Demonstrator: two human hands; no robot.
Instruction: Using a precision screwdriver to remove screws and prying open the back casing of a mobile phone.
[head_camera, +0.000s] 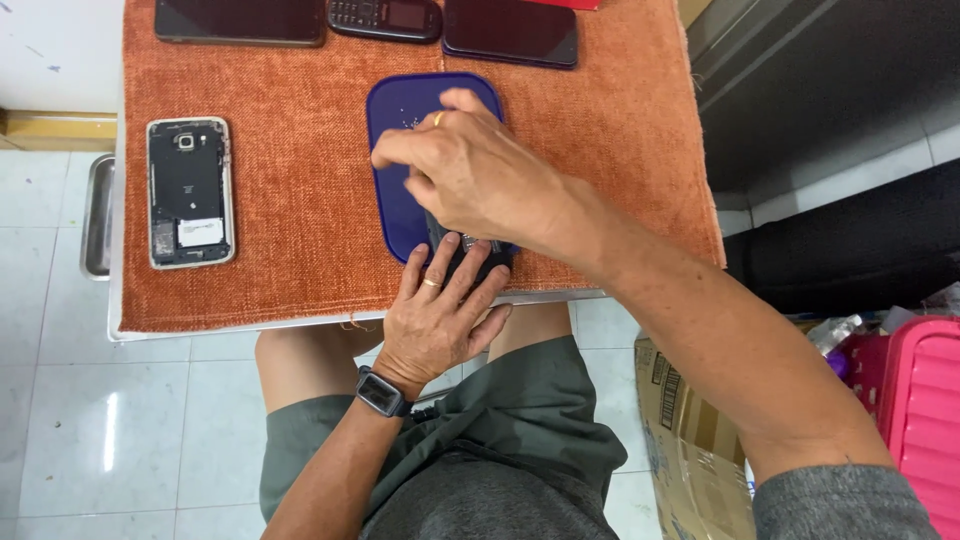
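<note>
Orange cloth (300, 260): both hands' fingers (455, 275) on dark phone (470, 262) over blue lid (395, 130).

**Camera placement: single head view**

One camera, worn on the person's head, facing steeply down over the lap. Near range: both forearms enter from the bottom edge, the left hand (436, 325) and right hand (470, 175) sitting mid-frame. The orange cloth (290, 250) on the small table fills the upper half (its far edge cropped by the top border). Tiled floor (120, 430) shows at left, a cardboard box (690, 440) at right. No second view, so nothing overlaps.
</note>
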